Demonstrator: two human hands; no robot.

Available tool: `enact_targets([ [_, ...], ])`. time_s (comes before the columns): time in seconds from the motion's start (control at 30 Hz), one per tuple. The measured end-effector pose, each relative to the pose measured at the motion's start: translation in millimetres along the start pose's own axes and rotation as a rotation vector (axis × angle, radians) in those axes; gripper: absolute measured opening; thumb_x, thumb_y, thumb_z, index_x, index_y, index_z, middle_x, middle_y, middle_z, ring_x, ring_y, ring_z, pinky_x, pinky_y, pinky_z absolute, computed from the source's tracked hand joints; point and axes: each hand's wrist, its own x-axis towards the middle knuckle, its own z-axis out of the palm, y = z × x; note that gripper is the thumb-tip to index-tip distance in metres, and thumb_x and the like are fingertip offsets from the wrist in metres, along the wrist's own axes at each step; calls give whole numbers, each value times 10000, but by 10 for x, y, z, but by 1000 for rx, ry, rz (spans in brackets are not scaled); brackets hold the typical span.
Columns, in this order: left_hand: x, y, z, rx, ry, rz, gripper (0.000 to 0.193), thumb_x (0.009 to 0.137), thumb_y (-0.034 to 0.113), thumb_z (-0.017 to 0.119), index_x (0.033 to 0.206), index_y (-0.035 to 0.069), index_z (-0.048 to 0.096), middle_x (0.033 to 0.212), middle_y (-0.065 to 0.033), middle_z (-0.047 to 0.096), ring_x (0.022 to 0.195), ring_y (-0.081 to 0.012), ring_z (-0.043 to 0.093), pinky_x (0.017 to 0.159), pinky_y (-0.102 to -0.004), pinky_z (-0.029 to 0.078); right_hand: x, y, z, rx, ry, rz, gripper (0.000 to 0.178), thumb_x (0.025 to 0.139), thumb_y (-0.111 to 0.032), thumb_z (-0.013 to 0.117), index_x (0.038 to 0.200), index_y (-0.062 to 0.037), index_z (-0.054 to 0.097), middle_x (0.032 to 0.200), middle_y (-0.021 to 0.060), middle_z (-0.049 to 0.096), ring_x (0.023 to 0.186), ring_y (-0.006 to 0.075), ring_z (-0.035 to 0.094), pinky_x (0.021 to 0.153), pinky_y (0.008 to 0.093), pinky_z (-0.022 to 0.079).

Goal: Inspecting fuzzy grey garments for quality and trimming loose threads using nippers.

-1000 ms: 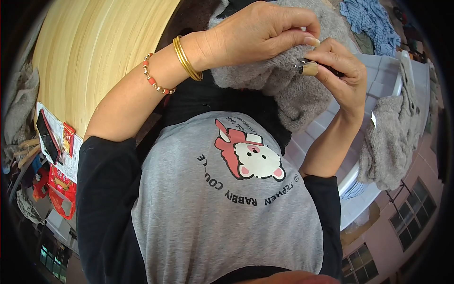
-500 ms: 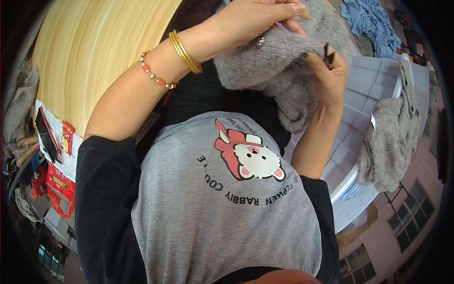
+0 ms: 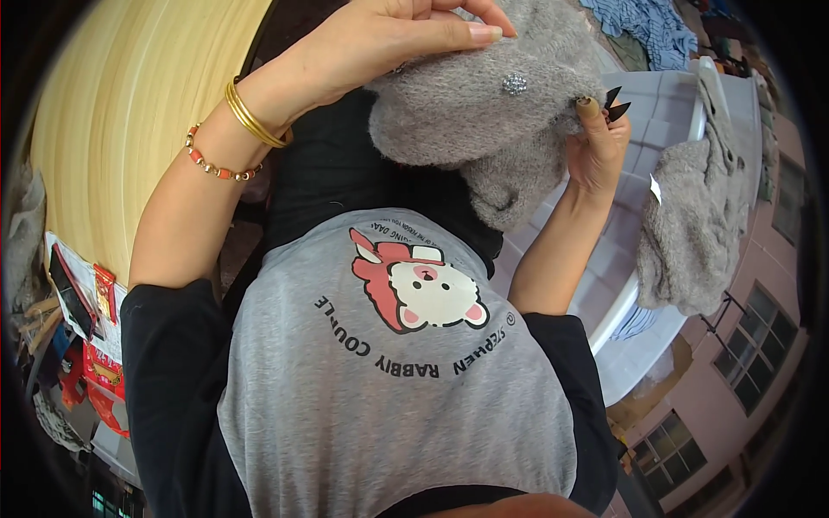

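Observation:
A fuzzy grey knitted garment (image 3: 466,116) lies bunched over my lap, with a sparkling round button (image 3: 515,84) on its upper face. My left hand (image 3: 423,34) is over the garment's far edge, thumb and forefinger pinched together; anything between them is too small to make out, and part of the hand is cut off at the top. At the garment's right side, my right hand (image 3: 598,147) grips the knit under its thumb. Black pointed blades, like small thread snips (image 3: 616,108), stick out from the same hand.
A pale wooden tabletop (image 3: 129,112) is at left, with a phone (image 3: 69,289) and red packets (image 3: 105,293) beside it. On my right stands a white plastic bin (image 3: 643,147), another grey knit (image 3: 691,224) draped over its rim. Blue fabric (image 3: 652,30) lies beyond.
Both hands and the garment have shifted left in the picture, as has the whole scene. The sparkling button now faces up in plainer sight, and the black blades stick out further from my right hand.

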Motion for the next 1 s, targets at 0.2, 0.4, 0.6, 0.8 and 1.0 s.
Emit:
enact_targets([
  [0.2, -9, 70, 0, 50, 56, 32, 282, 1017, 243, 527, 1192, 37, 605, 851, 67, 594, 673, 17, 432, 552, -137, 306, 12, 69, -177, 29, 35, -4, 293, 860, -138, 742, 1087, -1, 617, 1050, 79, 677, 946, 185, 647, 840, 328, 512],
  [0.4, -16, 103, -84, 89, 64, -35, 288, 1020, 247, 520, 1178, 24, 611, 845, 53, 603, 706, -3, 478, 612, -142, 350, -11, 134, -510, 12, 115, 11, 323, 861, -156, 747, 1106, 4, 610, 1070, 94, 673, 976, 205, 647, 864, 360, 518],
  [0.6, -36, 97, -70, 245, -19, 368, 276, 1011, 243, 540, 1157, 20, 613, 805, 46, 600, 730, -7, 503, 637, -143, 366, -45, 195, -715, 6, 194, 18, 325, 850, -171, 761, 1077, 2, 604, 1052, 97, 674, 987, 215, 655, 878, 381, 525],
  [0.8, 34, -21, -161, 568, 24, 123, 322, 913, 241, 668, 1182, 66, 641, 742, -11, 646, 682, -67, 570, 577, -244, 446, -192, 30, -582, -1, 24, -98, 273, 825, -199, 768, 960, -4, 632, 971, 109, 670, 822, 194, 642, 700, 333, 511],
  [1.0, 295, -88, 175, 1272, -42, 66, 828, 782, 20, 597, 1517, 224, 276, 932, -179, 677, 811, -346, 678, 680, -428, 535, -184, -296, 306, -109, -613, 91, 436, 746, -411, 805, 677, -21, 624, 667, 103, 617, 575, 201, 578, 518, 323, 407],
])
